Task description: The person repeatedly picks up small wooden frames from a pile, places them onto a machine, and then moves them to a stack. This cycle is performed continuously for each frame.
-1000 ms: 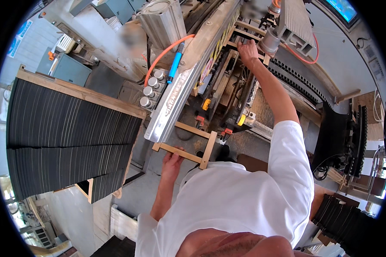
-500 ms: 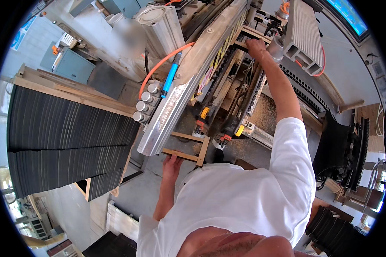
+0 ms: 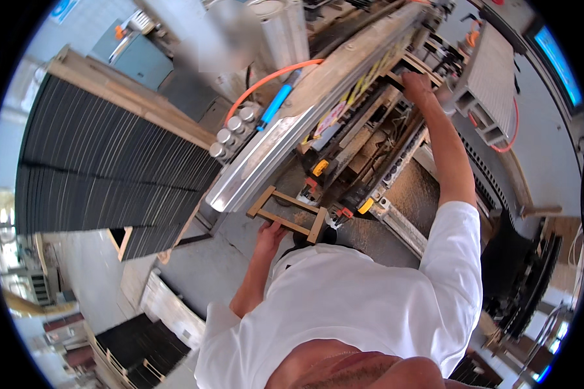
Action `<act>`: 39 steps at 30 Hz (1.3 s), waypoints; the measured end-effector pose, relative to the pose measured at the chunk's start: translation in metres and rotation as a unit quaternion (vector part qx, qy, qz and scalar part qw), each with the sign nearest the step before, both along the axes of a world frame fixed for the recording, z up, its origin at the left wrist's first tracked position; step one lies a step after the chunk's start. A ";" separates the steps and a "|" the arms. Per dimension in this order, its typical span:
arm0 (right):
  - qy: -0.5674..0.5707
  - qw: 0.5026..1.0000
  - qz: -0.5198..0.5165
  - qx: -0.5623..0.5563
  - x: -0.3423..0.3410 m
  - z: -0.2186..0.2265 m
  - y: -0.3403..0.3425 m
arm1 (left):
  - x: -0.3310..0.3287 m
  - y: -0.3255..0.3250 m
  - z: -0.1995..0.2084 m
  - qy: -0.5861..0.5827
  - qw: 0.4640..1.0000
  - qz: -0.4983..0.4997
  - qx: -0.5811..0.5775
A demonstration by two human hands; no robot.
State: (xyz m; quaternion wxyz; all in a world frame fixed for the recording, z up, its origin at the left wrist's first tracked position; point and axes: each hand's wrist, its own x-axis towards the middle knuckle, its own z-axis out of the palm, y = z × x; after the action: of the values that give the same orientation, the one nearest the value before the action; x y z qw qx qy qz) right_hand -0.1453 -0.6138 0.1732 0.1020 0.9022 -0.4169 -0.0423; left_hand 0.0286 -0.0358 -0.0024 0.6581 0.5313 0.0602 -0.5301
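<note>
Frame (image 3: 317, 225) appears light, stiff; left hand (image 3: 270, 238) grasps its seven-o'clock rail (image 3: 295, 227), a sound hold; right hand (image 3: 417, 88): grip cannot be told.

Just right of the silver beam's (image 3: 259, 168) far end, a right hand (image 3: 417, 87) turns its back to the camera, hiding its fingertips and its hold on the wooden rails (image 3: 423, 66). Below the beam's near end, a wooden frame (image 3: 291, 227) partly hides the left hand's (image 3: 269, 238) fingers. Left of the beam, a blurred patch (image 3: 222, 42) veils machinery; far right, a blue screen's (image 3: 557, 63) details are too small to read.
</note>
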 end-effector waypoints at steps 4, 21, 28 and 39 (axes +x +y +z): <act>-0.029 0.999 0.018 -0.010 -0.007 -0.005 -0.010 | -0.011 -0.003 0.011 -0.033 0.999 0.004 0.040; 0.065 0.997 0.029 -0.029 0.000 0.008 0.009 | -0.003 0.051 0.021 -0.180 0.965 0.146 0.121; 0.054 0.998 0.009 -0.028 0.005 0.005 0.016 | 0.050 0.141 0.062 -0.311 0.924 0.205 0.083; -0.409 0.909 0.080 -0.015 0.047 0.042 0.160 | 0.210 0.353 0.206 -0.383 0.793 0.472 0.048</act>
State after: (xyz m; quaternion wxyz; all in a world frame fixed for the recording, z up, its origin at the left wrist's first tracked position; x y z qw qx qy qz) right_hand -0.0985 -0.4537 0.2152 -0.0609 0.8691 -0.3490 0.3451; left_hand 0.2390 0.3175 0.2040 0.7692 0.6275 0.0715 0.0967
